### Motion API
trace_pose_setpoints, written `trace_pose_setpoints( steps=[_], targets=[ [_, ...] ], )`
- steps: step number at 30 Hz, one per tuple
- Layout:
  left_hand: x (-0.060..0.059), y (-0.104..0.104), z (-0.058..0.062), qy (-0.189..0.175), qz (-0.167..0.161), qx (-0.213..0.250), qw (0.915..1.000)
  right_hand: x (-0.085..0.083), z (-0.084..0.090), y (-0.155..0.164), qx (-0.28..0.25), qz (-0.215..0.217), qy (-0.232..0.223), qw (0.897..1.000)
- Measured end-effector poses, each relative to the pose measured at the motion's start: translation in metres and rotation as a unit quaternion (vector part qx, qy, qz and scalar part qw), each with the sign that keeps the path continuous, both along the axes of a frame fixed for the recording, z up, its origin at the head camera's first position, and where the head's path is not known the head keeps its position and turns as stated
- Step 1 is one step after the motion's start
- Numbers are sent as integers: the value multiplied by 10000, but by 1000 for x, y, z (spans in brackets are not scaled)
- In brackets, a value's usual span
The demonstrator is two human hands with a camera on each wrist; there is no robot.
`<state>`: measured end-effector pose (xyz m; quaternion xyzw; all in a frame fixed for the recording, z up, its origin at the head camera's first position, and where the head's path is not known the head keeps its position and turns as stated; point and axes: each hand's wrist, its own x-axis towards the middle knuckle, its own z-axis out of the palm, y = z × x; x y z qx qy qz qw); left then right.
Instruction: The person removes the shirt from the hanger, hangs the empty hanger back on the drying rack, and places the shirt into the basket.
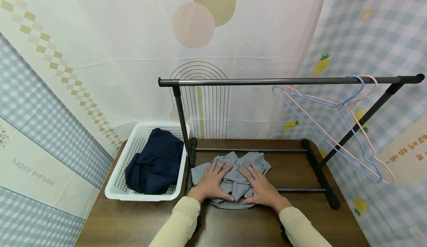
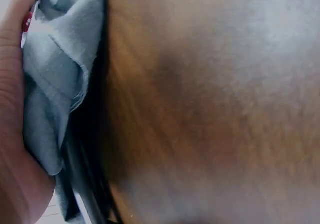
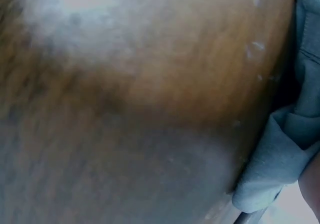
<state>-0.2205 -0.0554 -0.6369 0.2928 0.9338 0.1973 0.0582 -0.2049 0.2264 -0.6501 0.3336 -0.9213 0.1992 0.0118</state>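
A crumpled grey garment (image 1: 235, 176) lies over the base of a black clothes rack, partly on the wooden table. My left hand (image 1: 212, 182) rests on its left side with the fingers spread. On the right side, my right hand (image 1: 261, 187) lies flat in the same way, thumb toward the other thumb. The left wrist view shows folds of the grey cloth (image 2: 60, 78) beside my palm, and the right wrist view catches another fold of the cloth (image 3: 275, 159) hanging over a dark bar.
The black clothes rack (image 1: 233, 82) spans the table, its top rail crossing above my hands. A blue hanger (image 1: 361, 147) and a pink hanger (image 1: 370, 143) hang at its right end. Left of the rack stands a white basket (image 1: 115, 187) holding a navy garment (image 1: 156, 161).
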Motion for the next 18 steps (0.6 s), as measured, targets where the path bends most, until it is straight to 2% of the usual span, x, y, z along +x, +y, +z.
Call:
trace_pose_setpoints(
  steps=[5,9,12,15,18],
  targets=[
    [3,1,-1,30,107,16,9999,1,-3,-1,59,-159,-123,9998],
    [4,2,-4,63,151,-26,9999,2,-3,-5,-471,-314,-446,9974],
    [5,4,-6,136,177,-90,9997,2,-3,-10,-756,-612,-622,9933],
    [5,5,-7,158,199,-120,9996,4,-4,-15,-579,-906,-493,9930],
    [4,5,-7,72,230,-147,9996,4,-6,-19,-351,-1024,-283,9937]
  ],
)
